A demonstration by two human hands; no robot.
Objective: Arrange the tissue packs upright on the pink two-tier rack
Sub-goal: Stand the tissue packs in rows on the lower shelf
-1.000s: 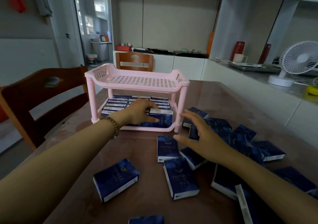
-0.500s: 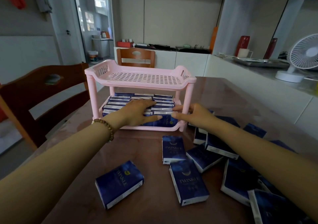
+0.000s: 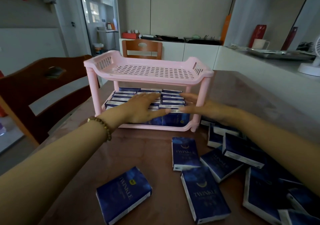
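Dark-blue tissue packs with white top edges stand upright in rows on the lower tier of the pink rack, on the table. The left hand and right hand lie straight-fingered on their tops, gripping nothing. The right hand has come in from the loose packs.
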